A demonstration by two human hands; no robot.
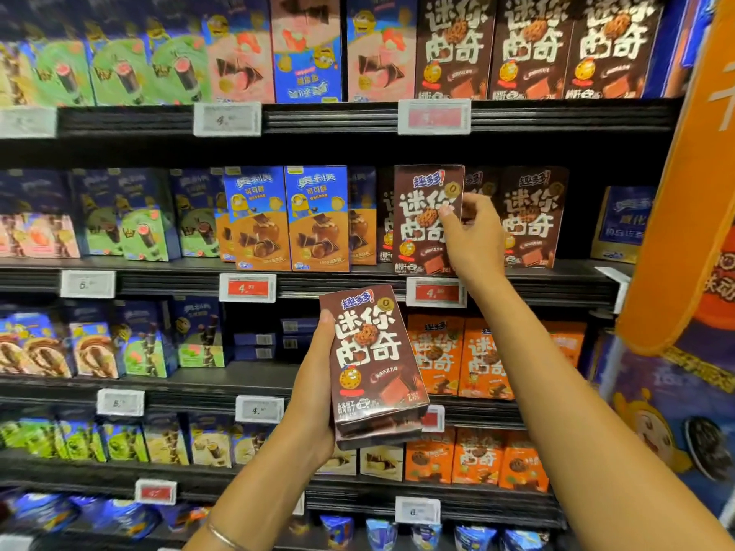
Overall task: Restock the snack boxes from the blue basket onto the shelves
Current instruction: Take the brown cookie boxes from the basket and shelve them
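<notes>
Nearest, the left hand (314,375) is gripping a stack of brown snack boxes (372,363), thumb curled along its left edge, just below and left of the red price tag (435,292). Farther in, the right hand (473,236) is pinching the right edge of one upright brown box (423,220) between thumb and fingers, directly above that tag, its base sitting at the shelf lip (358,286). Matching boxes (533,216) are standing above and right of the tag.
</notes>
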